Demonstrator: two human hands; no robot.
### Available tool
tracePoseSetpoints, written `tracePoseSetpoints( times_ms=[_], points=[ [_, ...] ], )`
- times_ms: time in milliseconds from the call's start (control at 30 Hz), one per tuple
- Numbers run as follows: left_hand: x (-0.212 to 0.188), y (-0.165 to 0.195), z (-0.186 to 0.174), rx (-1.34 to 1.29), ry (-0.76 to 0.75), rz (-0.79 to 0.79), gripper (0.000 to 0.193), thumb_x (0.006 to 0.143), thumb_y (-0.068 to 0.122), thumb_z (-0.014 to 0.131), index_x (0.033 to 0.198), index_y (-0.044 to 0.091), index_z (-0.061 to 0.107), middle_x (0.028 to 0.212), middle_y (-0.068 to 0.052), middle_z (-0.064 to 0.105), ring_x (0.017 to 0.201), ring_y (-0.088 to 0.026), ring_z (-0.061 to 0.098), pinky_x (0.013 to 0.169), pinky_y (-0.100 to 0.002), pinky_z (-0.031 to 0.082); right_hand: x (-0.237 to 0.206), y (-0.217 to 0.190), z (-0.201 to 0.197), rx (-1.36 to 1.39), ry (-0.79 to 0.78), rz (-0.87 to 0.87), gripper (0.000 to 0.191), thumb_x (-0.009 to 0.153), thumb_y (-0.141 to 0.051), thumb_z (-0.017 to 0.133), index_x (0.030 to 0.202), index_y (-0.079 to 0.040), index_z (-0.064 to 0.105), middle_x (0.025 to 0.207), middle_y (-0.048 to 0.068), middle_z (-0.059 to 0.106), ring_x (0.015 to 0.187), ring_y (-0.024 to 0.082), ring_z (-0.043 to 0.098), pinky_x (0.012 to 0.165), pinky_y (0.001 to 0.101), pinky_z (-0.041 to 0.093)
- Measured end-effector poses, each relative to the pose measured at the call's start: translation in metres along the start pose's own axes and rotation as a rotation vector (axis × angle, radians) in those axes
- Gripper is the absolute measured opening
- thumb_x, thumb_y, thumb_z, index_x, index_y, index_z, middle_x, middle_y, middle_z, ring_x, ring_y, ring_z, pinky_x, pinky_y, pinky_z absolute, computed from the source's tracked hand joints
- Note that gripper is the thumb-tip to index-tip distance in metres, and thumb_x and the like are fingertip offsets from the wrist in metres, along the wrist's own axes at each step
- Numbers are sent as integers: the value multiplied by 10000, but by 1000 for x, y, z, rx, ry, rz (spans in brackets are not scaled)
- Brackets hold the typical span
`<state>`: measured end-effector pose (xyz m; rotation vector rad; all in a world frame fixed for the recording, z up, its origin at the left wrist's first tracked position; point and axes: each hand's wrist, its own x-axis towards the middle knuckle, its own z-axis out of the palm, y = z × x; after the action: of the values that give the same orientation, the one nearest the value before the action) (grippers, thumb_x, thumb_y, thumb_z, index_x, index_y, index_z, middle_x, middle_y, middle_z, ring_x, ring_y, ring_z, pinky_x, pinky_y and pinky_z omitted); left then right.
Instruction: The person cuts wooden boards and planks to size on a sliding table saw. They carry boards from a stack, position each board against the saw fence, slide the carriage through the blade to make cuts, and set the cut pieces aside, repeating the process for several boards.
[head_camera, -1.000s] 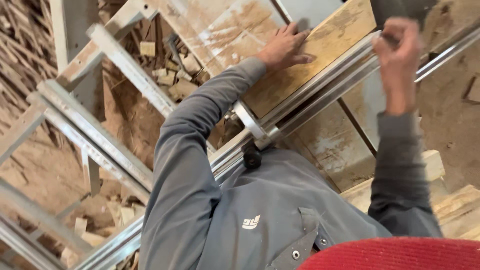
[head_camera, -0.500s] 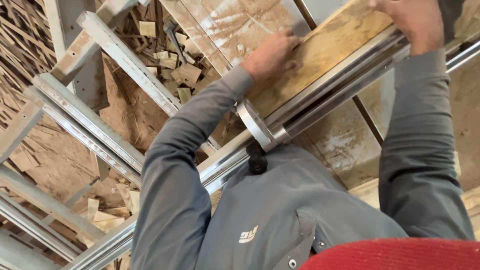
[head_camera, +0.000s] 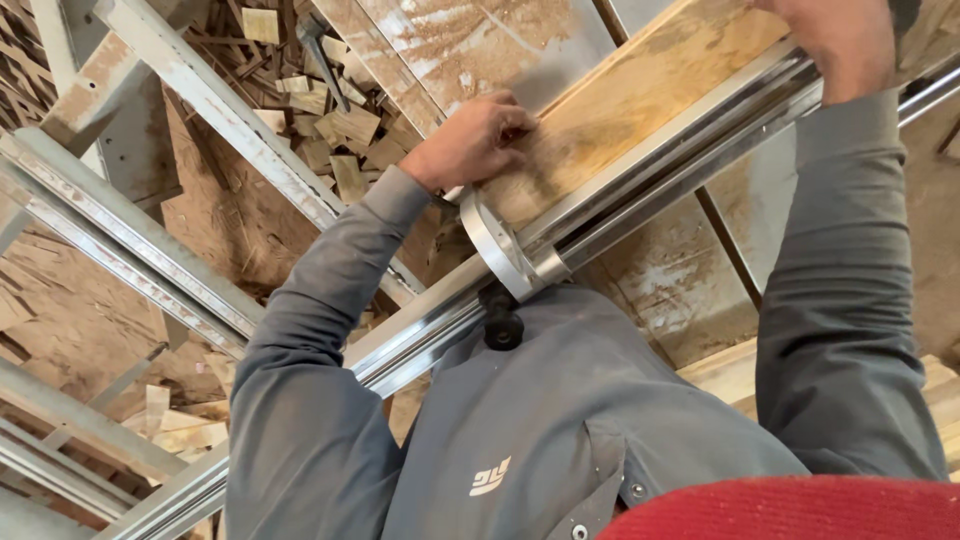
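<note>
The left hand lies flat on the near end of a long wooden board, fingers together and bent, pressing the wood rather than gripping it; the right hand rests farther along the same board, over the metal guide rail, but its fingers run off the top edge of the view, so I cannot tell whether it is closed round anything. The board sits on the machine table just beyond the rail and lies along it, its long edge seemingly tight against it. A curved metal stop stands on the rail at the board's near end, right under the left wrist, and a black knob hangs on the near side of the rail just below that stop. Offcuts of wood lie heaped well to the left of the rail, beneath the frame. To do this step well, the board should probably be kept hard against the rail along its whole length — pressure from both hands at once, downward and toward the rail — with the end seated against the stop before anything moves. The left fingers look best kept on the top face, clear of the gap between stop and board end — a likely pinch point.
</note>
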<state>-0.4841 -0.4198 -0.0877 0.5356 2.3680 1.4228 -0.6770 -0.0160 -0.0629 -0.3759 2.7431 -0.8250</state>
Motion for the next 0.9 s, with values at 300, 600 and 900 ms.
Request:
tracePoseSetpoints(
  times_ms=[300, 600, 900],
  points=[
    [-1, 0, -7, -17, -54, 57, 452, 902, 141, 782, 1299, -49, 679, 1153, -172, 644, 1046, -296, 650, 928, -373, 567, -2, -3, 1, -13, -15, -40, 336, 952, -249, 762, 1101, 43, 685, 950, 166, 710, 841, 259, 675, 751, 379, 530],
    [-12, 9, -2, -35, 72, 28, 368, 945, 105, 703, 1282, -40, 686, 1107, -188, 653, 992, -331, 671, 887, -408, 559, 5, -7, -5, -40, -30, -163, 378, 915, -251, 802, 1124, 48, 700, 972, 176, 715, 835, 287, 685, 744, 389, 539],
    [-36, 0, 0, -72, 68, -50, 304, 958, 30, 597, 1236, 1, 717, 1166, -165, 708, 1093, -331, 671, 970, -408, 546, 12, -14, -8, -137, -149, 28, 403, 945, -320, 885, 1153, -6, 740, 1067, 134, 755, 882, 252, 718, 780, 390, 545]
  ],
)
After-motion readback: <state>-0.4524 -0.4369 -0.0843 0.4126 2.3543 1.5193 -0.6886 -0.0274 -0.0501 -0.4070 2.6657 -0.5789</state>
